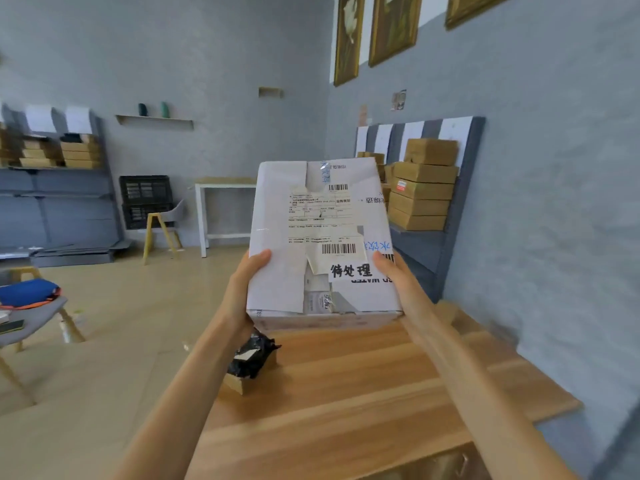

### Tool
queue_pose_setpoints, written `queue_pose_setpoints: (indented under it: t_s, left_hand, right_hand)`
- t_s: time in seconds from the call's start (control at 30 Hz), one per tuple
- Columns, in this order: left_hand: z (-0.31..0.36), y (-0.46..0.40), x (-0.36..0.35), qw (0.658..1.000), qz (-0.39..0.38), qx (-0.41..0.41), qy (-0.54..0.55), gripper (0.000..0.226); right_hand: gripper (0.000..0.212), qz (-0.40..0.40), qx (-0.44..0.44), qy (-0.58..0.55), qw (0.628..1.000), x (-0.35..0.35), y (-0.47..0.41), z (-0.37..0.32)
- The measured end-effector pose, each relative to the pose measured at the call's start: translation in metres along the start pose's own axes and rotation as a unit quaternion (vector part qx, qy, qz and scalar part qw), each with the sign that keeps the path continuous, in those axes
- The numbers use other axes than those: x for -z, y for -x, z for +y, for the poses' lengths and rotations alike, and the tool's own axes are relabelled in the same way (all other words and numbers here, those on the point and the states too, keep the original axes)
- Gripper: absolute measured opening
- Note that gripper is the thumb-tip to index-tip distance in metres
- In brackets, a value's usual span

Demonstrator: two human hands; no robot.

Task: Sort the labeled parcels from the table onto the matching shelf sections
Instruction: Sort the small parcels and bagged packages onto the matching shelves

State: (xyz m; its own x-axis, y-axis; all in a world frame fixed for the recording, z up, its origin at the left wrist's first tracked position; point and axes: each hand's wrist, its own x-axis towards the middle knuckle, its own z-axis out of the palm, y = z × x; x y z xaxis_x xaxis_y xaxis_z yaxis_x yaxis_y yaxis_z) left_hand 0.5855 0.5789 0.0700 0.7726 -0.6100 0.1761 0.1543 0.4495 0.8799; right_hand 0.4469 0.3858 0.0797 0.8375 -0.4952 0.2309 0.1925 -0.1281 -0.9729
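A large white parcel [322, 237] with shipping labels, barcodes and a handwritten white tag is held up above the wooden table [346, 393]. My left hand [242, 292] grips its lower left edge, thumb on the top face. My right hand [398, 282] grips its lower right edge. A small brown box under a black plastic bag [252, 362] lies on the table's left edge. A grey shelf unit [446, 233] ahead on the right holds stacked brown boxes [422, 188]. Another grey shelf unit [59, 199] at the far left also carries brown boxes [79, 152].
A white table [221, 188] and a yellow-legged chair [162, 226] stand at the back, next to stacked black crates [145, 199]. A grey chair [38, 317] with a blue item on it is at the left. Open floor lies between.
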Motion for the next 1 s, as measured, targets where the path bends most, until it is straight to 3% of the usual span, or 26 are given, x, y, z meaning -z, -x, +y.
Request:
queue_pose_setpoints:
  t_s: [0.17, 0.33, 0.5, 0.67, 0.77, 0.9, 1.0]
  left_hand:
    - [-0.030, -0.012, -0.093, 0.994, -0.099, 0.033, -0.006, 0.050]
    - [-0.073, 0.007, -0.200, 0.972, -0.222, 0.078, 0.018, 0.052]
    - [-0.110, 0.053, -0.304, 0.926, -0.332, 0.165, 0.063, 0.061]
    - [-0.119, 0.143, -0.402, 0.882, -0.424, 0.191, 0.074, 0.037]
    - [-0.122, 0.203, -0.448, 0.864, -0.473, 0.163, 0.061, 0.045]
    - [-0.124, 0.292, -0.497, 0.833, -0.519, 0.182, 0.061, 0.039]
    - [-0.127, 0.358, -0.523, 0.816, -0.544, 0.187, 0.062, 0.052]
  right_hand:
    - [0.030, 0.145, -0.002, 0.018, 0.989, 0.084, 0.051, -0.020]
    - [0.034, 0.279, -0.001, 0.032, 0.960, 0.168, 0.134, -0.045]
    - [0.044, 0.401, -0.018, 0.087, 0.912, 0.231, 0.244, -0.086]
    - [0.039, 0.496, -0.014, 0.114, 0.861, 0.268, 0.369, -0.135]
    - [0.043, 0.546, -0.009, 0.113, 0.830, 0.278, 0.446, -0.157]
    - [0.069, 0.606, -0.026, 0.118, 0.786, 0.281, 0.550, -0.184]
    - [0.047, 0.620, -0.036, 0.123, 0.774, 0.280, 0.623, -0.203]
